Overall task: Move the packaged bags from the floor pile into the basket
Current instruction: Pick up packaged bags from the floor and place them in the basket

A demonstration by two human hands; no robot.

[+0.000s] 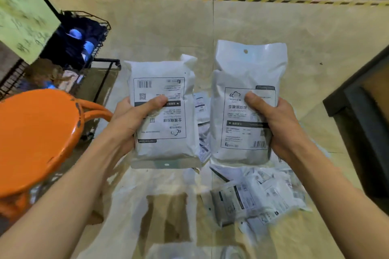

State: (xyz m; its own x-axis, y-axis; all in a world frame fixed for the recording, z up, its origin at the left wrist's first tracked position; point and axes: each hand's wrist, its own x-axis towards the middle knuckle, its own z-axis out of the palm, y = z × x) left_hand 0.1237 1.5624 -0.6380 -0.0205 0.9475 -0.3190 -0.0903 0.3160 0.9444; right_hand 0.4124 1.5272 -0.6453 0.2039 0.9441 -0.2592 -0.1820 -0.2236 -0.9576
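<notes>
Two white bags being held up over the floor pile.

The left hand is gripping the left bag, label upside down, thumb lying across its front; the right hand is gripping the right bag upright the same way. Both bags are hanging side by side, apart, above the pile of packets lying on the floor. An orange basket is sitting at the left, just beside the left forearm, with a wire rack standing behind it.
</notes>
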